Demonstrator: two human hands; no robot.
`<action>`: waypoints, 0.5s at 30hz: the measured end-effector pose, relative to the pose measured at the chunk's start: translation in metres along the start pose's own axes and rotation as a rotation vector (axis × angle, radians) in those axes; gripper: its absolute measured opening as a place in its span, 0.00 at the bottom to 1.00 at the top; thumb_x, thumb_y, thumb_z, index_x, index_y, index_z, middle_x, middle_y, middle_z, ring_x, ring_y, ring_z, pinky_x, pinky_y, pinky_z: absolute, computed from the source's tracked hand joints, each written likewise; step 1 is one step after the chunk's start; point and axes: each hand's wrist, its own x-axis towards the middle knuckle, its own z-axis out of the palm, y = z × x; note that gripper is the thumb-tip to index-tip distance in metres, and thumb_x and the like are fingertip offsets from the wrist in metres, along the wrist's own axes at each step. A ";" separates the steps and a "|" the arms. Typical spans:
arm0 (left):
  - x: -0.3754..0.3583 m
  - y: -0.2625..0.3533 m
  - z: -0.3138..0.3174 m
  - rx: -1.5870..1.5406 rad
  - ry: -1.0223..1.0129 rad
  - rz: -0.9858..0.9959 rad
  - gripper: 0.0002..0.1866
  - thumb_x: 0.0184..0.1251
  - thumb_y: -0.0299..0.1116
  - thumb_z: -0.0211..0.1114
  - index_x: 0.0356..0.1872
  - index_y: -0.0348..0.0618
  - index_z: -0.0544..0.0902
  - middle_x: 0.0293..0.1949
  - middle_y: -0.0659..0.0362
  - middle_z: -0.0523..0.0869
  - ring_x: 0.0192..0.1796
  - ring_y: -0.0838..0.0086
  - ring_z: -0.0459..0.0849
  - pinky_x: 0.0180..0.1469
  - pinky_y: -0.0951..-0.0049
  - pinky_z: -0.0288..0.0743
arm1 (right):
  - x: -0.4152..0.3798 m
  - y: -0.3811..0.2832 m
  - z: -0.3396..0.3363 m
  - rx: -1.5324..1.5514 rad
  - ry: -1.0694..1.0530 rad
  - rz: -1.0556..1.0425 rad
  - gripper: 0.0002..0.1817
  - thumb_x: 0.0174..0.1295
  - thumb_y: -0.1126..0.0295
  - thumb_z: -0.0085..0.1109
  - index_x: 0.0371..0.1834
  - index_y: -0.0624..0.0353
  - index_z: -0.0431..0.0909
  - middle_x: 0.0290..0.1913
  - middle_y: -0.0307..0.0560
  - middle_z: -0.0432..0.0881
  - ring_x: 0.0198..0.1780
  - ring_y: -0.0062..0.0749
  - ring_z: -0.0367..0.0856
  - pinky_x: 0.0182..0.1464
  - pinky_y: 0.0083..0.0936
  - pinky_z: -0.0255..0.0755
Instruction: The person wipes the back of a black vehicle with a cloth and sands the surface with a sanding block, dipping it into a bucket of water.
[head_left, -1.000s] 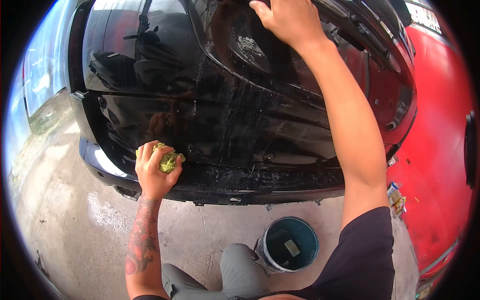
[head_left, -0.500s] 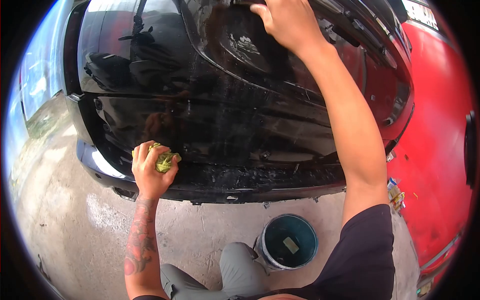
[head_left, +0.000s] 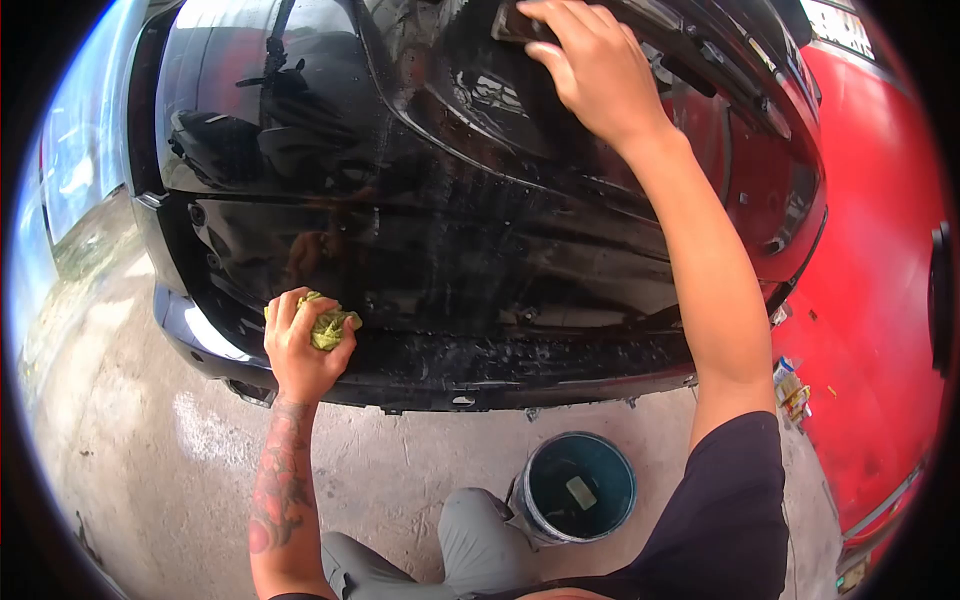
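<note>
My left hand (head_left: pixel 303 352) is closed around a crumpled yellow-green cloth (head_left: pixel 331 328), low on the left of a glossy black car's rear end (head_left: pixel 440 240), just above the bumper (head_left: pixel 480 375). Up on the wet upper panel, my right hand (head_left: pixel 597 75) grips a dark block (head_left: pixel 511 25) that looks like a sanding block. Its far end and underside are out of sight. Water streaks and drops mark the black paint around it.
On the concrete floor (head_left: pixel 400 450) by my knee stands a dark bucket (head_left: pixel 535 500) of water, with a pale rectangular block (head_left: pixel 581 492) in it. A red car panel (head_left: pixel 870 250) rises at the right. Small packets (head_left: pixel 792 390) lie beside it.
My right hand has come slightly down and to the right over the upper panel, and the dark block now shows under its fingers. The left hand with the cloth has hardly moved.
</note>
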 end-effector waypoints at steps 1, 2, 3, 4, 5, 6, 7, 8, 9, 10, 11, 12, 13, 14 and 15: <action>0.000 -0.001 0.000 0.003 0.008 0.008 0.15 0.49 0.31 0.77 0.39 0.44 0.86 0.47 0.51 0.84 0.51 0.52 0.82 0.54 0.55 0.77 | -0.006 -0.001 -0.006 0.006 -0.012 0.005 0.18 0.64 0.71 0.67 0.56 0.63 0.82 0.53 0.54 0.86 0.56 0.52 0.82 0.59 0.43 0.75; 0.000 -0.001 0.000 0.008 0.015 0.016 0.15 0.49 0.31 0.78 0.39 0.45 0.87 0.47 0.51 0.84 0.51 0.52 0.82 0.53 0.55 0.78 | -0.008 -0.002 -0.008 0.013 -0.023 0.010 0.17 0.64 0.71 0.67 0.56 0.63 0.82 0.53 0.54 0.86 0.55 0.52 0.82 0.59 0.43 0.75; 0.001 -0.001 -0.001 0.013 0.020 0.025 0.15 0.48 0.32 0.79 0.39 0.46 0.87 0.47 0.52 0.84 0.51 0.53 0.82 0.52 0.54 0.79 | -0.003 0.000 -0.005 0.011 0.000 -0.001 0.17 0.64 0.71 0.67 0.56 0.63 0.82 0.53 0.54 0.86 0.55 0.52 0.82 0.59 0.43 0.75; 0.001 0.000 -0.001 0.013 0.019 0.022 0.15 0.49 0.31 0.78 0.39 0.45 0.87 0.47 0.51 0.84 0.51 0.52 0.82 0.53 0.55 0.78 | 0.005 0.004 0.000 0.007 0.022 -0.006 0.18 0.64 0.71 0.67 0.56 0.63 0.82 0.53 0.54 0.86 0.55 0.52 0.82 0.59 0.43 0.75; 0.001 0.000 0.000 0.011 0.019 0.020 0.15 0.49 0.31 0.77 0.39 0.44 0.86 0.47 0.51 0.84 0.51 0.52 0.82 0.54 0.55 0.77 | 0.013 0.008 0.005 0.002 0.043 -0.012 0.18 0.64 0.72 0.67 0.56 0.63 0.82 0.52 0.54 0.86 0.55 0.52 0.82 0.59 0.43 0.75; 0.001 0.001 0.000 0.010 0.018 0.018 0.15 0.49 0.30 0.76 0.40 0.42 0.86 0.46 0.51 0.84 0.51 0.52 0.82 0.54 0.56 0.77 | 0.020 0.010 0.013 -0.016 0.065 0.033 0.18 0.64 0.72 0.67 0.56 0.62 0.82 0.52 0.55 0.86 0.54 0.53 0.83 0.58 0.43 0.75; 0.001 0.002 0.000 0.010 0.017 0.014 0.15 0.49 0.30 0.76 0.39 0.42 0.86 0.46 0.51 0.84 0.51 0.52 0.82 0.54 0.56 0.77 | 0.022 0.013 0.015 -0.013 0.069 0.029 0.18 0.64 0.72 0.67 0.56 0.62 0.82 0.51 0.55 0.86 0.54 0.53 0.83 0.58 0.43 0.76; 0.001 0.002 0.000 0.010 0.015 0.009 0.15 0.49 0.30 0.76 0.39 0.42 0.86 0.46 0.51 0.84 0.51 0.52 0.82 0.54 0.56 0.77 | 0.022 0.015 0.016 -0.010 0.072 0.025 0.17 0.64 0.71 0.68 0.56 0.62 0.82 0.51 0.55 0.86 0.54 0.53 0.83 0.58 0.43 0.76; 0.001 0.002 0.000 0.008 0.011 0.006 0.15 0.49 0.30 0.76 0.39 0.42 0.86 0.46 0.51 0.84 0.51 0.52 0.82 0.54 0.56 0.77 | 0.021 0.016 0.016 -0.010 0.074 0.022 0.17 0.64 0.71 0.68 0.56 0.62 0.83 0.51 0.55 0.86 0.54 0.53 0.83 0.57 0.43 0.76; 0.001 0.002 0.000 0.004 0.010 0.005 0.15 0.49 0.30 0.76 0.39 0.42 0.86 0.46 0.51 0.84 0.51 0.52 0.82 0.54 0.56 0.77 | 0.015 0.020 0.015 -0.034 0.056 0.017 0.18 0.64 0.70 0.69 0.57 0.59 0.83 0.53 0.52 0.86 0.56 0.51 0.83 0.58 0.43 0.76; 0.001 0.002 0.000 0.001 0.011 0.004 0.14 0.50 0.30 0.76 0.39 0.42 0.86 0.46 0.51 0.84 0.51 0.52 0.82 0.54 0.56 0.77 | 0.003 0.028 0.013 -0.059 0.039 0.010 0.19 0.64 0.68 0.70 0.58 0.56 0.83 0.55 0.48 0.86 0.57 0.50 0.84 0.58 0.43 0.77; 0.000 0.001 0.000 -0.001 0.012 0.002 0.14 0.50 0.30 0.77 0.39 0.42 0.86 0.46 0.51 0.84 0.51 0.53 0.82 0.54 0.56 0.77 | -0.010 0.035 0.010 -0.082 0.022 0.003 0.19 0.65 0.66 0.70 0.59 0.52 0.84 0.57 0.45 0.86 0.58 0.48 0.84 0.58 0.43 0.77; 0.000 0.000 0.000 -0.004 0.014 0.003 0.14 0.50 0.30 0.77 0.39 0.42 0.86 0.46 0.51 0.84 0.51 0.53 0.82 0.54 0.56 0.77 | -0.024 0.041 0.005 -0.109 0.031 0.012 0.19 0.64 0.66 0.71 0.59 0.52 0.84 0.56 0.43 0.86 0.57 0.45 0.84 0.58 0.41 0.77; 0.000 0.000 0.000 -0.008 0.015 0.006 0.14 0.50 0.30 0.77 0.39 0.42 0.86 0.46 0.51 0.84 0.51 0.53 0.82 0.54 0.56 0.77 | -0.041 0.045 -0.002 -0.136 0.040 0.023 0.19 0.64 0.65 0.71 0.58 0.52 0.85 0.55 0.42 0.87 0.57 0.43 0.85 0.58 0.40 0.77; 0.000 -0.001 0.000 -0.013 0.015 0.009 0.14 0.50 0.30 0.77 0.39 0.42 0.86 0.46 0.51 0.84 0.51 0.53 0.82 0.54 0.56 0.77 | -0.052 0.048 -0.009 -0.165 0.047 0.034 0.19 0.63 0.64 0.71 0.58 0.51 0.85 0.54 0.40 0.87 0.56 0.40 0.85 0.58 0.39 0.77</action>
